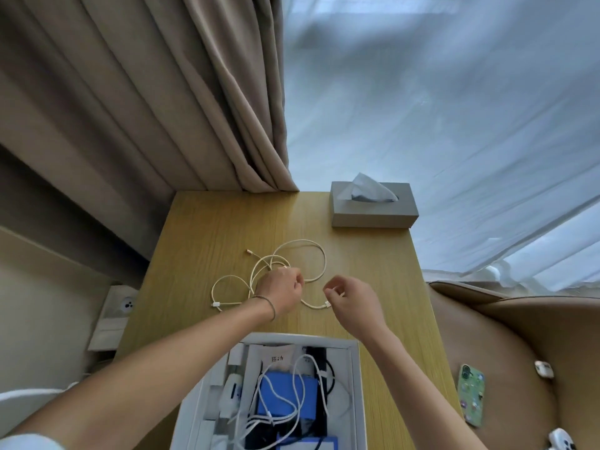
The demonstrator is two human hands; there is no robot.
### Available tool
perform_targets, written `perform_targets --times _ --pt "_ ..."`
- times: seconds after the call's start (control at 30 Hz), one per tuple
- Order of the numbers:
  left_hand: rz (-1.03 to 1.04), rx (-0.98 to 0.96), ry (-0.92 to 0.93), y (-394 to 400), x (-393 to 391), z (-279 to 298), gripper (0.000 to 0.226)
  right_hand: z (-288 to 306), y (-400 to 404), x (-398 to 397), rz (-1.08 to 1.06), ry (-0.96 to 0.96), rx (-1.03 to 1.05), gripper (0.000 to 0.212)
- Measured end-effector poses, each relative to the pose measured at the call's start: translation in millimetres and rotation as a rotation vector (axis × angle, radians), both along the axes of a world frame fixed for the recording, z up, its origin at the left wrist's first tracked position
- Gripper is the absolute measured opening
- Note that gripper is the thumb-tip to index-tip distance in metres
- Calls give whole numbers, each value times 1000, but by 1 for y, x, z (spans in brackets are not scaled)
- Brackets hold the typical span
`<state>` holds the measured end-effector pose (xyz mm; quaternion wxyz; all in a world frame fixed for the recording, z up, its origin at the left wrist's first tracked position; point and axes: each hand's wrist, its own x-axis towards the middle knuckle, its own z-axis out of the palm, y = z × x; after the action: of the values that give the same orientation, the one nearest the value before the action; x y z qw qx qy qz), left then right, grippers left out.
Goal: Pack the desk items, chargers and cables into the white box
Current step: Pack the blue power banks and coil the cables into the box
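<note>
The white box (355, 378) sits open at the near edge of the desk (201, 228) and already holds a blue item, a white charger and several cables, so the packing looks mostly done. What seems left is the loose white cable (311, 254) sprawled mid-desk: the left hand (282, 290) is curled around its loops, and the right hand (349, 303) pinches the strand near one plug. The tissue box (373, 216) stands well apart at the far edge, leaving bare wood between cable and box.
</note>
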<state>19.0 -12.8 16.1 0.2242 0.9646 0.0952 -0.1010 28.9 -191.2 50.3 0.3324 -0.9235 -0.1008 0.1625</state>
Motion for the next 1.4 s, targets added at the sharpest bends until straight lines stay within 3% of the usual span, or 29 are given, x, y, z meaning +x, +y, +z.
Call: perform_targets --times 0.27,0.4,0.5,0.57,0.7,0.87,1.03,1.13,1.23,1.4 --pt "-30 319 154 -20 55 -50 18 -28 -20 20 -19 94 92 17" --pt "-107 378 224 -24 62 -67 27 -35 -32 23 -31 145 127 16" --pt "-150 343 202 -22 62 -73 14 -35 -42 27 -38 162 143 16" --pt "-122 203 180 -20 58 -72 4 -32 -46 29 -38 151 161 15" --pt "-77 -132 176 -17 46 -47 19 -18 -44 35 -29 45 247 17" --pt "-1 -482 42 -11 21 22 32 8 -26 35 168 -48 240 48" --pt "-40 -1079 120 10 -23 102 33 37 7 21 278 -103 314 7" --pt "21 -1334 77 33 -50 136 33 52 22 12 246 -81 406 30" --pt "125 -1498 -22 61 -70 155 34 65 34 7 215 -37 451 35" --pt "370 -1852 -241 130 -98 171 36 66 46 8 209 -58 315 40"
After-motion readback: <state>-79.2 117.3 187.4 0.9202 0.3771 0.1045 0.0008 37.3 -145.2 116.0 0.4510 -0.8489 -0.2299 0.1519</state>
